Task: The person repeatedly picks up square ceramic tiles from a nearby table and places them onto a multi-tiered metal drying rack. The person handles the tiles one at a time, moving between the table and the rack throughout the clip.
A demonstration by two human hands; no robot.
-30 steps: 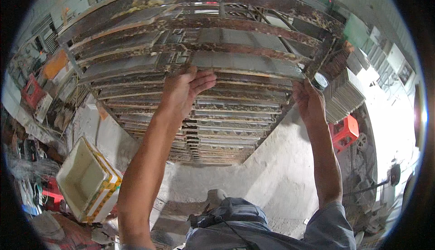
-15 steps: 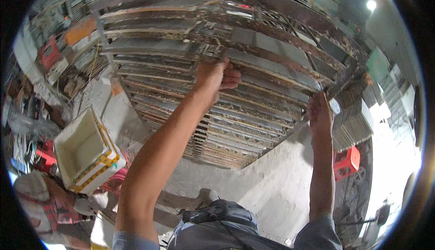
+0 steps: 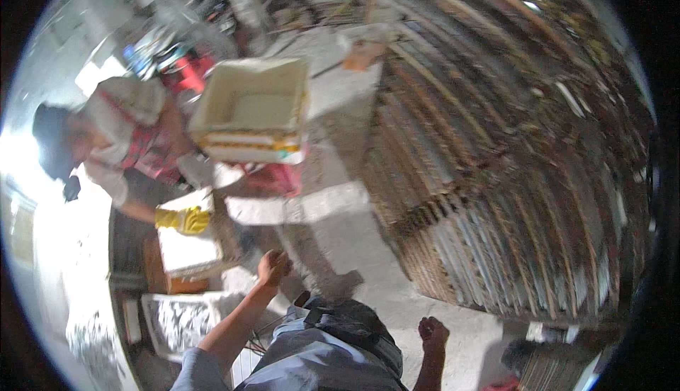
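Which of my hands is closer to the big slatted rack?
Right. Your right hand is just below the lower edge of the rack in the picture, not touching it; your left hand is farther away, off to the rack's left across the floor.

A pale grey floor point(image 3: 382, 263) is stretching through the middle of the frame, where a dark shadow point(image 3: 308, 249) is lying beside a brighter band of light point(image 3: 304, 208). White glare point(image 3: 25, 151) is flooding the left edge, bleaching the surfaces around it. At the top, left of centre, a pale post point(image 3: 244, 1) is standing beside blurred clutter point(image 3: 198, 8).
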